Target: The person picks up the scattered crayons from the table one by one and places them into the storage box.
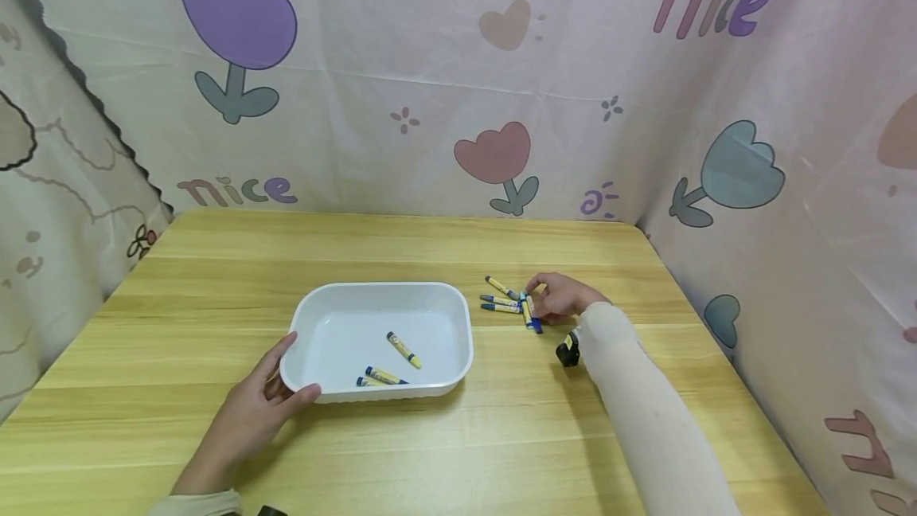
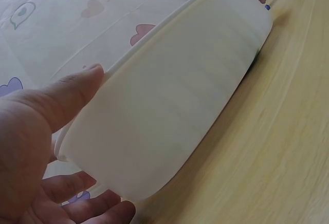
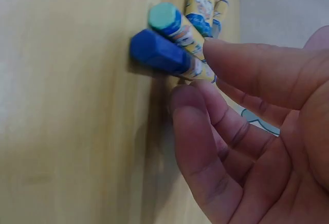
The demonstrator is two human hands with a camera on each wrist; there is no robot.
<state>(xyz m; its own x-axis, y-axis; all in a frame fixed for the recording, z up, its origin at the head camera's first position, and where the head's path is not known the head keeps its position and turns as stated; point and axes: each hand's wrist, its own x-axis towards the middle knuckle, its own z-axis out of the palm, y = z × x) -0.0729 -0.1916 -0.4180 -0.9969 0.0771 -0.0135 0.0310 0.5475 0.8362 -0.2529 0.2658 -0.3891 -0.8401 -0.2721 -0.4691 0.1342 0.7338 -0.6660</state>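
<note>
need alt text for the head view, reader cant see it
A person's right hand is at a small cluster of crayons on a wooden table, while the left hand holds the near left corner of a white tray with three crayons in it. Cloth printed with flowers hangs behind.

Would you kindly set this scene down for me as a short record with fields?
White tray: on the table, three crayons visible inside
Left hand: holds the tray's near left corner
Right hand: at a blue-ended crayon; grip unclear
Loose crayons: clustered right of the tray
Backdrop: pale cloth printed with flowers
</note>
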